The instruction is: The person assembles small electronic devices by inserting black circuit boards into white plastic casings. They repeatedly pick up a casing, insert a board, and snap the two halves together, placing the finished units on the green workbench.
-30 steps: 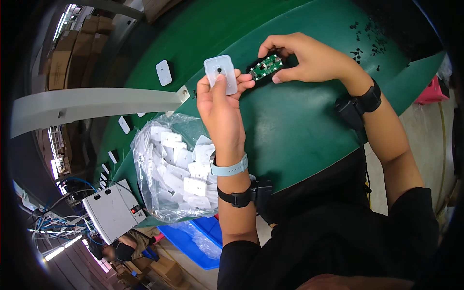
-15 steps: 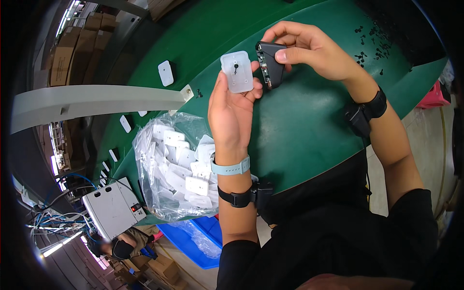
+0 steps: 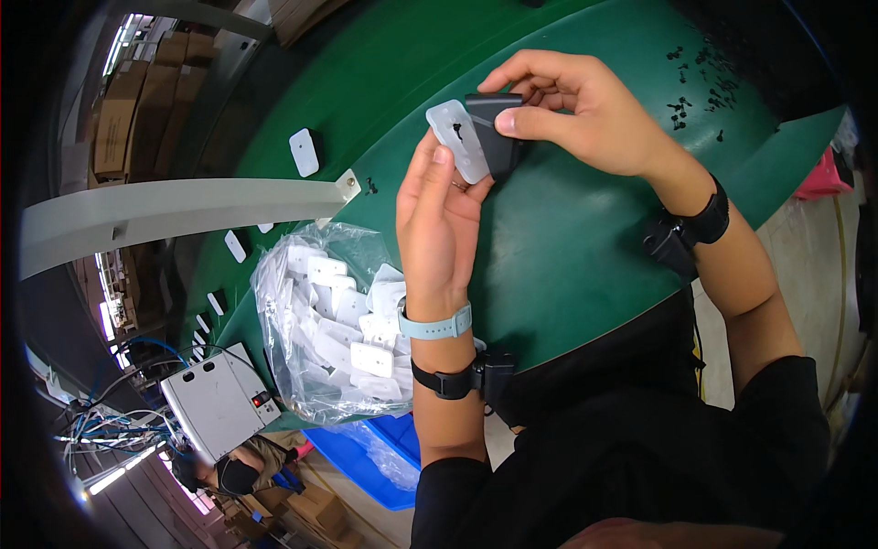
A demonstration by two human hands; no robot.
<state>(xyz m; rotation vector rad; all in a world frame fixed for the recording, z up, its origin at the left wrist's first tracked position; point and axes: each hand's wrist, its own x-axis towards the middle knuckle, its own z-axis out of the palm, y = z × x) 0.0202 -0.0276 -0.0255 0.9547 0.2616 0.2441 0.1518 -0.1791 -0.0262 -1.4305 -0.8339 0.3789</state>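
Observation:
My left hand [image 3: 437, 215] grips a white, round-cornered plastic cover [image 3: 465, 157] between thumb and fingers. A small black part [image 3: 458, 133] lies on the cover's face. My right hand [image 3: 572, 114] pinches a flat black plastic casing [image 3: 492, 133] between thumb and fingers. The casing stands on edge against the cover's right side, and its inside is turned out of sight. Just left of my left forearm, a clear plastic bag [image 3: 273, 339] holds many white covers [image 3: 340, 306].
Small black parts [image 3: 702, 78] lie scattered at the far right of the green table [image 3: 567, 256]. White-topped black units [image 3: 304, 152] sit on a green strip beyond a pale metal bar [image 3: 192, 209]. A grey box [image 3: 219, 403], a blue bin [image 3: 380, 471] and another person [image 3: 240, 471] are at lower left.
My right hand has brought the casing left against the cover and turned it, so its circuit-filled side no longer shows. My left hand has tilted the cover toward it.

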